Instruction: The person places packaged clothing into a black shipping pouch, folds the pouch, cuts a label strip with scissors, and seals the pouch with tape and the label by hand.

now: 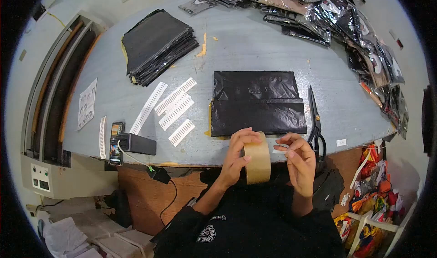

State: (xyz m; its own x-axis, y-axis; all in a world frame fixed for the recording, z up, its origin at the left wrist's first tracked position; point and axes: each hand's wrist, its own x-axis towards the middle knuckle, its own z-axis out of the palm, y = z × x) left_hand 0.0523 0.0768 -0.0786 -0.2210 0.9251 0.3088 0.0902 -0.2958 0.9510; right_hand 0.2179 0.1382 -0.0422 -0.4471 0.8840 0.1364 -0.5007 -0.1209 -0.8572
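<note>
My left hand (237, 155) grips a roll of brown packing tape (258, 160) held upright near the table's front edge. My right hand (298, 160) pinches the loose end of the tape (281, 149) just to the right of the roll. Right behind both hands a folded black plastic bag (257, 103) lies flat on the grey table (246, 44). Black scissors (315, 121) lie beside the bag's right edge, close to my right hand.
A stack of black bags (157, 44) sits at the back left. Several white label strips (173, 108) lie left of the folded bag. A phone (115, 142) and a small black box (137, 144) rest at the front left. Shiny packaged items (337, 21) pile along the right.
</note>
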